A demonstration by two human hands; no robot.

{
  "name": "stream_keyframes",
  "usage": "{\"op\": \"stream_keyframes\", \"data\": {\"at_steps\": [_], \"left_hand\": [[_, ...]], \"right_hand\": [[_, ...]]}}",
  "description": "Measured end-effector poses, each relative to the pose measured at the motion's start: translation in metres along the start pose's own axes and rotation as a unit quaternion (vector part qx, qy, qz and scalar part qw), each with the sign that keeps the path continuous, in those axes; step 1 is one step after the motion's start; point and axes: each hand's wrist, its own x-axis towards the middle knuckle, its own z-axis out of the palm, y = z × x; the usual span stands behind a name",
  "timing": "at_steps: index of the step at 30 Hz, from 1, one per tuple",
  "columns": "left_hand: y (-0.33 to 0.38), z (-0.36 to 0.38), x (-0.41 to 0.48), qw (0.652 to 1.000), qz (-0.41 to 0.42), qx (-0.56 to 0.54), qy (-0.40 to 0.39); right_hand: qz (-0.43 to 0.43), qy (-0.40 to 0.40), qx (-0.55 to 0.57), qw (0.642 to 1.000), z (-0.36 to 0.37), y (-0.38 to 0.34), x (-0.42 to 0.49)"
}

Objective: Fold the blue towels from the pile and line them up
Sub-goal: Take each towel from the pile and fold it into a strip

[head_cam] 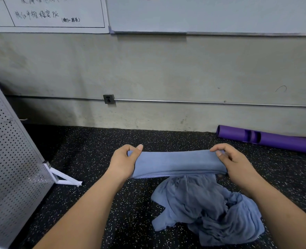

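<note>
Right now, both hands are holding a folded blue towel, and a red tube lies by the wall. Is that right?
Almost. The tube by the wall is purple, not red; the head view shows it. The left hand and right hand do grip the folded blue towel by its ends.

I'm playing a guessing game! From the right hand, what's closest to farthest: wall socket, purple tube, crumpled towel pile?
1. The crumpled towel pile, just below the right hand.
2. The purple tube, right, against the wall.
3. The wall socket, back left on the wall.
</note>
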Motion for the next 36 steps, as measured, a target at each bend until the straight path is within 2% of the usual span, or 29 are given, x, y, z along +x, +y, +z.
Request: {"op": "stream_keyframes", "data": {"at_steps": [3,6,8,12,17,25,31,36], "left_hand": [[0.006,0.0,-0.003,0.995,-0.052,-0.067,-0.054],[0.002,-0.006,-0.004,0.975,-0.11,-0.11,-0.157],[-0.008,-0.011,-0.001,0.972,-0.097,-0.095,-0.192],[-0.015,-0.018,0.005,0.985,-0.028,-0.071,-0.158],[-0.009,-0.014,0.004,0.985,-0.009,-0.073,-0.155],[-0.017,-0.002,0.003,0.991,-0.011,-0.009,-0.13],[-0.011,0.015,-0.002,0.994,0.062,0.041,-0.083],[-0.003,0.032,-0.011,0.987,0.118,0.09,-0.063]], "right_hand": [[0.0,0.001,-0.017,1.0,0.001,0.001,0.001],[0.035,-0.024,-0.009,0.999,-0.005,0.008,0.001],[0.043,-0.056,-0.004,0.997,-0.012,0.011,-0.002],[0.02,-0.038,-0.002,0.999,-0.021,0.01,-0.006],[0.024,-0.018,0.003,1.0,-0.017,0.014,0.0],[0.031,-0.055,-0.004,0.998,-0.014,0.01,-0.004],[0.007,-0.016,-0.048,0.999,0.005,0.002,-0.002],[-0.048,0.018,-0.132,0.99,0.024,-0.005,0.0]]}}
